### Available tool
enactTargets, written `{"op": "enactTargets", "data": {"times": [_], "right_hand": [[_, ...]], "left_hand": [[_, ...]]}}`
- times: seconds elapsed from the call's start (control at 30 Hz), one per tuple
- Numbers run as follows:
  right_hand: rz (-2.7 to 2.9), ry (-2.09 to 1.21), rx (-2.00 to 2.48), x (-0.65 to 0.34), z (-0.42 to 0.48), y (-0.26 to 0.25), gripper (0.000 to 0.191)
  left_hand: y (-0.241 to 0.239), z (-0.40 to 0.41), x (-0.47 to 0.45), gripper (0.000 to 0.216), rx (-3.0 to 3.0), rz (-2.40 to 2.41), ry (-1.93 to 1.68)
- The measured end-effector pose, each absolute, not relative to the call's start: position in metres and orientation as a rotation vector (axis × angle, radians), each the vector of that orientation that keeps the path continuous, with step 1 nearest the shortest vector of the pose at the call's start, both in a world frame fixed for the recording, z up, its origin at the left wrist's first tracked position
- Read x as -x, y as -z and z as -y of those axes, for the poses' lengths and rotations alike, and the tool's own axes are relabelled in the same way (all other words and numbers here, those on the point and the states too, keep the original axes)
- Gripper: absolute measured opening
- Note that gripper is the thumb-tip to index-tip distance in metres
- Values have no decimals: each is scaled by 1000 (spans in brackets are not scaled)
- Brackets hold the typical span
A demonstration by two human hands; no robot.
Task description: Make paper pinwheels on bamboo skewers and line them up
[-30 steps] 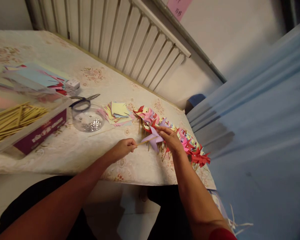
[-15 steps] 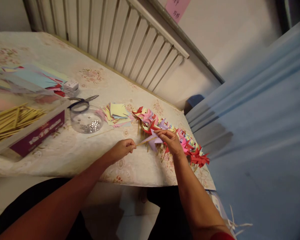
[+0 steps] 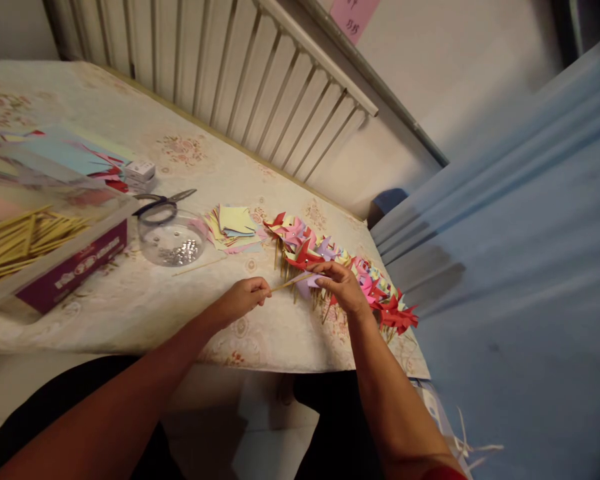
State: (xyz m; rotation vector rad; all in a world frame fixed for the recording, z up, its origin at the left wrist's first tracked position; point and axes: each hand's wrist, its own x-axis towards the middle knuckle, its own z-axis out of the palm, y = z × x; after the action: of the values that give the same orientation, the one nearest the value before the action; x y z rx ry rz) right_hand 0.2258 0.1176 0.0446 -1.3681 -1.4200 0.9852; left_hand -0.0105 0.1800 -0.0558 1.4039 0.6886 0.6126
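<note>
My left hand (image 3: 245, 297) pinches the near end of a thin wooden stick (image 3: 291, 282) above the table's front edge. At the stick's far end, my right hand (image 3: 341, 285) has its fingers closed on a lilac paper pinwheel (image 3: 305, 287). Just behind the hands lies a row of finished pinwheels (image 3: 350, 270) in red, pink, yellow and lilac, running right along the table (image 3: 145, 300). The pinwheel's middle is partly hidden by my right fingers.
A clear round dish of small metal pins (image 3: 173, 243), scissors (image 3: 163, 200), a stack of cut paper squares (image 3: 233, 227), a loose stick (image 3: 200, 267) and a box of wooden sticks (image 3: 35, 250) lie to the left. Coloured paper sheets (image 3: 65, 157) sit farther back. A blue surface (image 3: 520, 267) stands at the right.
The lilac pinwheel has folded in closer under my right fingers and shows less. Both hands stay almost where they were.
</note>
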Motion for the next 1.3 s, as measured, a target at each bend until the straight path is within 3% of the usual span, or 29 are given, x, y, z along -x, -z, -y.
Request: {"op": "enactTargets", "data": {"times": [0.37,1.3], "right_hand": [[1424,-976,1356,-223,-118,-47,17],[1445,-917,1439,-218,-113,-54,23]], "left_hand": [[55,-180,11,24,-1427,-693,-617],[61,-180,9,25,-1418,-639,-594]]}}
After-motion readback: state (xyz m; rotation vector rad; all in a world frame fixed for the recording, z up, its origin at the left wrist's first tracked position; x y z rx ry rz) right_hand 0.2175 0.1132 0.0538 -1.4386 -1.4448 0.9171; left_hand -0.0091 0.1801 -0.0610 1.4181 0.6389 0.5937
